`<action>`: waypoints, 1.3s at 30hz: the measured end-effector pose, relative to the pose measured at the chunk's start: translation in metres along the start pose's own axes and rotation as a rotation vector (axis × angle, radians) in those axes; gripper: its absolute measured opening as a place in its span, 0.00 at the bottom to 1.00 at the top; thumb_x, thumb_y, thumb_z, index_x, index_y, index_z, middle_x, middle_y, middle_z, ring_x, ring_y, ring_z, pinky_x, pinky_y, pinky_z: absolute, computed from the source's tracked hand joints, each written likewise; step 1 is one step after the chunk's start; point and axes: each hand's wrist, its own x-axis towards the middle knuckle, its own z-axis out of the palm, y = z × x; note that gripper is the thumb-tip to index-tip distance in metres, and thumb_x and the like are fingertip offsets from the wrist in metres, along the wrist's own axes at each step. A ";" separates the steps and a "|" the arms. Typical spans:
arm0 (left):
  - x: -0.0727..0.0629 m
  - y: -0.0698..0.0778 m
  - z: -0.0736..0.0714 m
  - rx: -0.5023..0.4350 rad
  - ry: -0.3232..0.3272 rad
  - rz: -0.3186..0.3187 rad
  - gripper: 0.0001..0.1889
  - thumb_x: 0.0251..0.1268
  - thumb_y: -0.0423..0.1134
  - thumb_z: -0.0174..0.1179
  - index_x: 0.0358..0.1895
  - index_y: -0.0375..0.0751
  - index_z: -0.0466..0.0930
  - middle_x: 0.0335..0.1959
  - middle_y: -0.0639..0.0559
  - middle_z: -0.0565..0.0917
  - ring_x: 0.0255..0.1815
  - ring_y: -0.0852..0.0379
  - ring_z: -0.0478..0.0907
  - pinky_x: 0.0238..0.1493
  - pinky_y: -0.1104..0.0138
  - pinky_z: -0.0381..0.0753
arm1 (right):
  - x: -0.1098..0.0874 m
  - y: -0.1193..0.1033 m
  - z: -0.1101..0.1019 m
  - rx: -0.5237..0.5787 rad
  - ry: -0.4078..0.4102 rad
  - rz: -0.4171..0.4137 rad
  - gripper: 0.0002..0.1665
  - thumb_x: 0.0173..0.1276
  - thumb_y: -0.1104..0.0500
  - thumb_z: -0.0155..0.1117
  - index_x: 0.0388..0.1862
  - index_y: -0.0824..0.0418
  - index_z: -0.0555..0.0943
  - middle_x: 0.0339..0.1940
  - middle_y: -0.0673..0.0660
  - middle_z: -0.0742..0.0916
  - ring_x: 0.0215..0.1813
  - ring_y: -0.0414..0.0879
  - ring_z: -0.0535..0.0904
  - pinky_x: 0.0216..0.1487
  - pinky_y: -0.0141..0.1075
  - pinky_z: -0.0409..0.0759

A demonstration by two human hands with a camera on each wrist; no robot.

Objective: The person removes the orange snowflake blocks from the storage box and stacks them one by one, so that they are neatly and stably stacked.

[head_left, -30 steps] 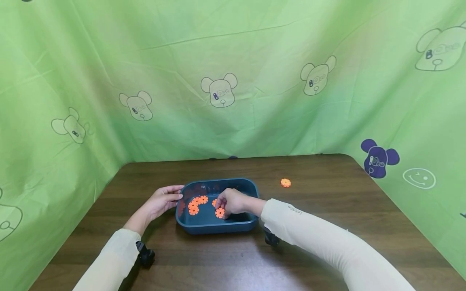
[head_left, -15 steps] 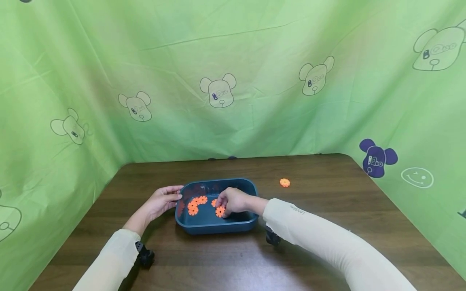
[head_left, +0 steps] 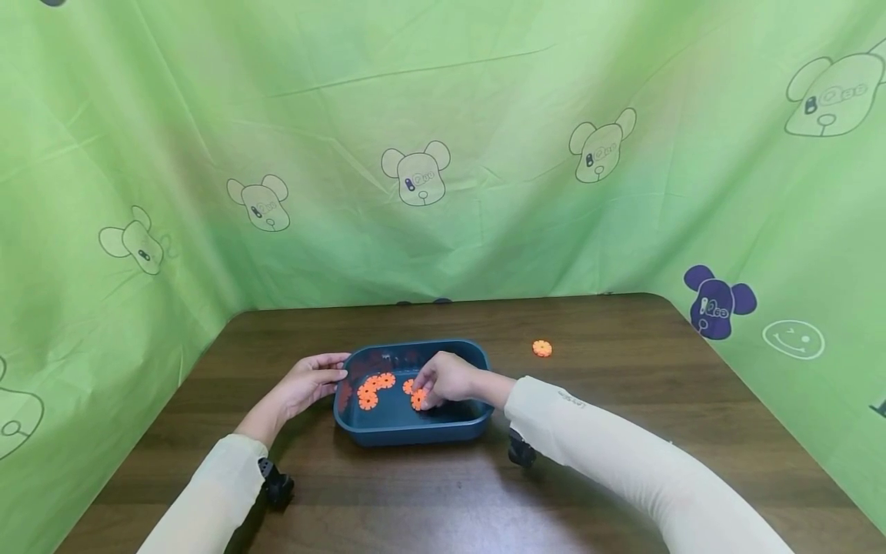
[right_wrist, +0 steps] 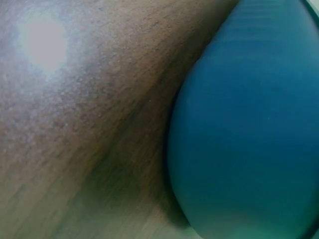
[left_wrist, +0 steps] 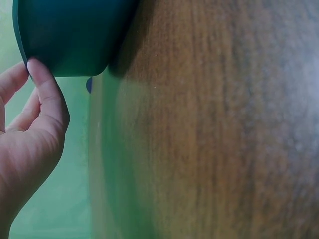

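A dark blue rectangular plastic basin point(head_left: 415, 436) stands on the wooden table. My left hand point(head_left: 301, 388) pinches its left rim between thumb and fingers, which the left wrist view shows close up at the basin's edge point(left_wrist: 75, 40). Inside the basin, my right hand point(head_left: 451, 378) reaches down and pinches an orange flower-shaped disc point(head_left: 418, 400) with its fingertips. Another orange disc point(head_left: 408, 385) lies just behind those fingers. Several more orange discs point(head_left: 368, 398) sit in the left part. Only the basin's outer wall point(right_wrist: 244, 129) and table appear in the right wrist view; the right hand is hidden there.
One more orange flower-shaped piece point(head_left: 543, 348) lies on the table point(head_left: 623, 362), behind and to the right of the basin. A green printed curtain point(head_left: 484, 215) hangs around the table's back and sides. A black wrist camera point(head_left: 277, 485) is on the left forearm.
My right hand has risen slightly, and the orange disc at its fingertips has shifted a little upward with it. My left hand and the basin have stayed in place.
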 end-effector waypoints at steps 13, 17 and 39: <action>0.003 -0.002 -0.001 0.030 0.012 -0.015 0.26 0.68 0.29 0.57 0.68 0.27 0.65 0.49 0.45 0.77 0.46 0.54 0.78 0.47 0.65 0.80 | -0.012 -0.004 -0.019 0.101 0.094 -0.023 0.20 0.57 0.68 0.73 0.51 0.69 0.84 0.32 0.55 0.87 0.33 0.47 0.84 0.39 0.40 0.84; 0.003 -0.002 -0.001 0.029 0.012 -0.013 0.26 0.68 0.28 0.57 0.68 0.27 0.64 0.49 0.45 0.77 0.47 0.54 0.79 0.47 0.65 0.81 | -0.015 -0.003 -0.026 0.144 0.123 -0.017 0.21 0.57 0.70 0.72 0.52 0.69 0.83 0.31 0.55 0.87 0.34 0.46 0.84 0.41 0.39 0.83; 0.002 0.000 0.001 0.014 0.012 -0.013 0.26 0.68 0.28 0.57 0.68 0.27 0.64 0.50 0.44 0.77 0.47 0.54 0.78 0.48 0.64 0.80 | -0.045 0.023 -0.082 0.213 0.264 -0.063 0.21 0.62 0.71 0.67 0.55 0.70 0.81 0.43 0.61 0.87 0.43 0.48 0.84 0.47 0.39 0.82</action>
